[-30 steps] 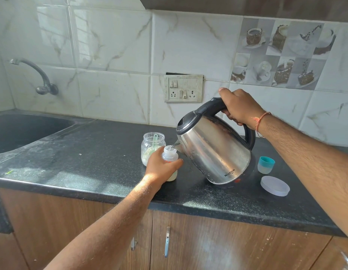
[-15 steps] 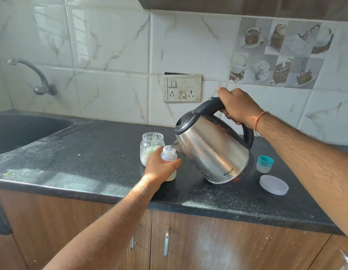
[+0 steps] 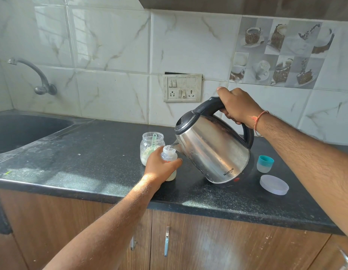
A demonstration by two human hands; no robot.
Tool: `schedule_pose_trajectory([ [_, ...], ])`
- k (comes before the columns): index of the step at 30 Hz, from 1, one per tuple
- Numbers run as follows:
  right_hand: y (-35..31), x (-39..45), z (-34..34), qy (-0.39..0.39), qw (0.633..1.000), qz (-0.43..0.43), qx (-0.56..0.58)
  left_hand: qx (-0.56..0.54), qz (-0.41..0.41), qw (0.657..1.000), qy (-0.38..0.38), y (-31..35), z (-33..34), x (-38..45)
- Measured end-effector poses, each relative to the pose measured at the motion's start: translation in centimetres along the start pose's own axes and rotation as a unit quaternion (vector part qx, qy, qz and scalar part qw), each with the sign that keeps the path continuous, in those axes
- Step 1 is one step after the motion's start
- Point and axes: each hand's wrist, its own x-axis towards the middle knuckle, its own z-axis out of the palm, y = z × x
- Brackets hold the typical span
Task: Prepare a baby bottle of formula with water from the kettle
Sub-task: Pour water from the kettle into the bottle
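Observation:
A steel kettle with a black lid and handle is tilted left, its spout over the open mouth of a small clear baby bottle. My right hand grips the kettle's handle. My left hand is wrapped round the bottle, which stands on the black counter with pale liquid at its bottom. Just behind the bottle stands an open glass jar of white formula powder with a green scoop in it.
A teal-rimmed bottle cap and a flat white jar lid lie right of the kettle. A dark sink and wall tap are at the left. A switch and socket plate is on the tiled wall.
The kettle has tipped a little further toward the bottle and sits slightly higher. Both hands keep their grips; the bottle has stayed in place.

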Motion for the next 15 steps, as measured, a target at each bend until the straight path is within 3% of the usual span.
schedule_pose_trajectory([
  [15, -0.19, -0.16, 0.0, -0.001, 1.0, 0.003, -0.003, -0.003, -0.001, 1.0, -0.001, 0.07, 0.03, -0.06],
])
